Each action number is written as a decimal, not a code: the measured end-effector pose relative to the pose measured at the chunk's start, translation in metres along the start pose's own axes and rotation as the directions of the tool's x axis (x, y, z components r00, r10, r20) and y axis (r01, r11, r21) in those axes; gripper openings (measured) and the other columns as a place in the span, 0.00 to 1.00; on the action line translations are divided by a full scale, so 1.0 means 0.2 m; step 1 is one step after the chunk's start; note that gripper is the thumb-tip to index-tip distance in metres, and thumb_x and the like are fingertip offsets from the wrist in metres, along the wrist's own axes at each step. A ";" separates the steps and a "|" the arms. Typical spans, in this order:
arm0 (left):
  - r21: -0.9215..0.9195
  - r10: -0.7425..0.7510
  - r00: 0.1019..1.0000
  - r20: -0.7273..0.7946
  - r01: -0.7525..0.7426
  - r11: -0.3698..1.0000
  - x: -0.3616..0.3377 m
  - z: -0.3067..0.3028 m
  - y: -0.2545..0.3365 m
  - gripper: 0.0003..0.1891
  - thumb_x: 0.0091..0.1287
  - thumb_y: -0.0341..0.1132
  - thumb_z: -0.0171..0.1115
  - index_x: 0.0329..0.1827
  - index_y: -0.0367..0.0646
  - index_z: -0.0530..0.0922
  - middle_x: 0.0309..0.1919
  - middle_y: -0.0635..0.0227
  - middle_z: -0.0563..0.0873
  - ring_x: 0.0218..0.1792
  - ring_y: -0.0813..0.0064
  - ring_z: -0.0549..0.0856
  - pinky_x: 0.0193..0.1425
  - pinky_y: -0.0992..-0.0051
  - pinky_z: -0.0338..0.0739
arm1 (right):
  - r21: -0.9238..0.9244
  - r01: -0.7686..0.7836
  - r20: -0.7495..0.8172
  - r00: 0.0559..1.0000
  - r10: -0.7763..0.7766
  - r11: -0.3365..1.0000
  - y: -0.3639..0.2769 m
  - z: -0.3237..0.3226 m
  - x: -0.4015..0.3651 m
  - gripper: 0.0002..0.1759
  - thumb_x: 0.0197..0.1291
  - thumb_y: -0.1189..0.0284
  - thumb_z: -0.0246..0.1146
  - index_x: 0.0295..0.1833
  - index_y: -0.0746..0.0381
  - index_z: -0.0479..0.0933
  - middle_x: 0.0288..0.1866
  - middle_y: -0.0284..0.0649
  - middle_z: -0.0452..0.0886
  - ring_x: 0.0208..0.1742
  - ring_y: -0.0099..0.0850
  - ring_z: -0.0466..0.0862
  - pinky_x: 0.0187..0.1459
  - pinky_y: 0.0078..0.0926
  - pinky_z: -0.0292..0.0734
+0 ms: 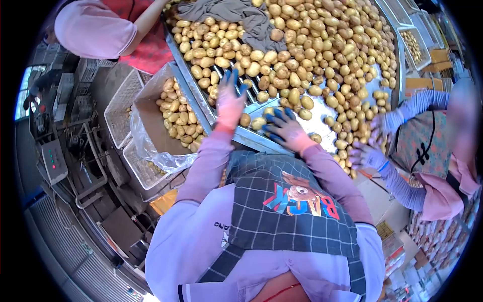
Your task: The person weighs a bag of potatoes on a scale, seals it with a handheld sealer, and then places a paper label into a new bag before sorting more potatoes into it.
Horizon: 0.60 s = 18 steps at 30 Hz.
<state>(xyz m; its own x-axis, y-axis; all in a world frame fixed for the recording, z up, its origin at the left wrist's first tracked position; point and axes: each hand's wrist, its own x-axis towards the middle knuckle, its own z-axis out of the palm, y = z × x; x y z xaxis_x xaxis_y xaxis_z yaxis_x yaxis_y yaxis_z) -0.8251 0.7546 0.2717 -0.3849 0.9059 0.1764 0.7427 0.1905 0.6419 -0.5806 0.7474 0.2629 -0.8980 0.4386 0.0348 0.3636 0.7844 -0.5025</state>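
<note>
A metal sorting table (pixel 251 138) is covered with a great many yellow potatoes (pixel 302 45). My left hand (pixel 229 100), in a pink glove with blue fingertips, lies flat with its fingers spread over potatoes at the table's near left edge. My right hand (pixel 284 127), gloved the same way, rests spread on the bare metal near the front edge. Its fingertips are beside two potatoes (pixel 258 122). Neither hand visibly holds anything.
A plastic-lined cardboard box (pixel 146 108) of potatoes stands left of the table, with white baskets (pixel 118 103) beside it. A grey cloth (pixel 241 20) lies on the potatoes. A co-worker's gloved hands (pixel 375 141) sort at the right. Another person's pink sleeve (pixel 95 30) is far left.
</note>
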 end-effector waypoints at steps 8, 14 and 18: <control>0.515 -0.106 0.962 0.250 -0.039 0.856 -0.05 0.26 0.09 0.23 0.53 0.44 0.66 0.53 0.56 0.76 0.50 0.61 0.76 0.48 0.60 0.79 0.48 0.53 0.74 | -0.105 -0.548 -0.296 0.814 0.500 0.830 0.23 -0.04 -0.73 0.22 0.59 0.70 0.56 0.61 0.59 0.73 0.54 0.44 0.78 0.58 0.42 0.75 0.68 0.45 0.56; 0.183 -0.119 0.939 0.321 0.062 0.981 -0.03 0.20 0.07 0.17 0.56 0.42 0.66 0.47 0.48 0.80 0.43 0.54 0.79 0.39 0.59 0.84 0.44 0.62 0.79 | -0.037 -0.715 -0.533 0.605 0.592 0.698 0.27 0.14 -0.63 0.19 0.60 0.68 0.57 0.57 0.60 0.75 0.49 0.46 0.80 0.52 0.45 0.77 0.61 0.43 0.66; -0.771 -0.332 0.743 0.581 0.633 0.069 -0.25 -0.28 0.09 0.10 0.64 0.38 0.59 0.40 0.41 0.81 0.33 0.61 0.82 0.32 0.70 0.81 0.35 0.78 0.75 | 0.303 -0.638 -0.552 0.489 0.676 0.708 0.20 -0.06 -0.42 0.16 0.60 0.71 0.58 0.52 0.62 0.78 0.50 0.46 0.81 0.50 0.44 0.79 0.57 0.38 0.69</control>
<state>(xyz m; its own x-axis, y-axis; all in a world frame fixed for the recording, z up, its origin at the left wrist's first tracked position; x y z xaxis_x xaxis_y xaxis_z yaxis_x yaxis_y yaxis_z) -0.8230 0.6914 0.3150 -0.2148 0.8295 -0.5156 -0.6146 0.2955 0.7314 -0.4872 0.7476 0.2502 -0.0564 0.9864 0.1541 0.7552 0.1431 -0.6397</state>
